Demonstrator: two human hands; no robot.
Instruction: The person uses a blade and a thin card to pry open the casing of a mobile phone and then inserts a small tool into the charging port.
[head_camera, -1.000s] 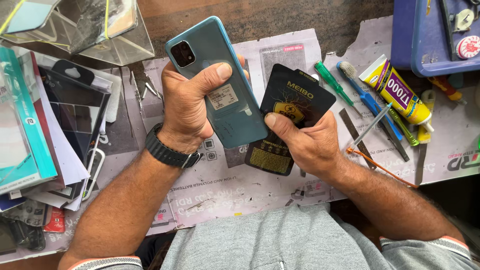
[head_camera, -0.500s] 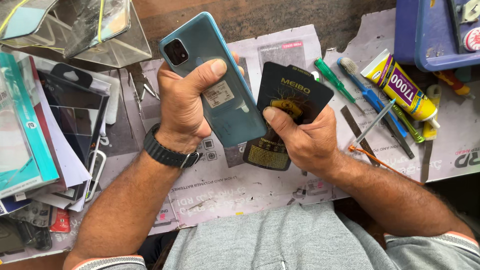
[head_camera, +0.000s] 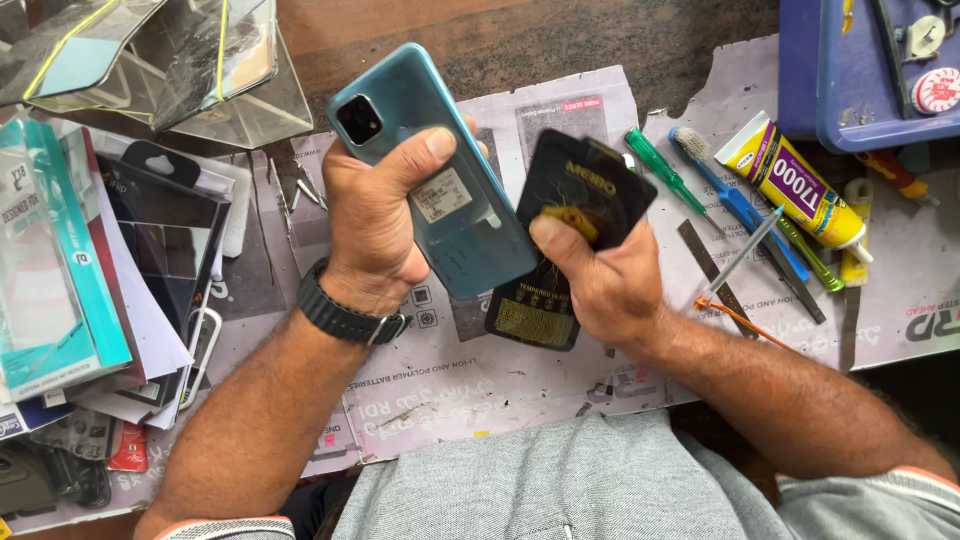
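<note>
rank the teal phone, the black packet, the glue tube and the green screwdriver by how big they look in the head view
1. teal phone, in the left hand
2. black packet, in the right hand; close to the phone and partly hidden, so this order is unsure
3. glue tube
4. green screwdriver

Both held items sit nearer the camera.
</note>
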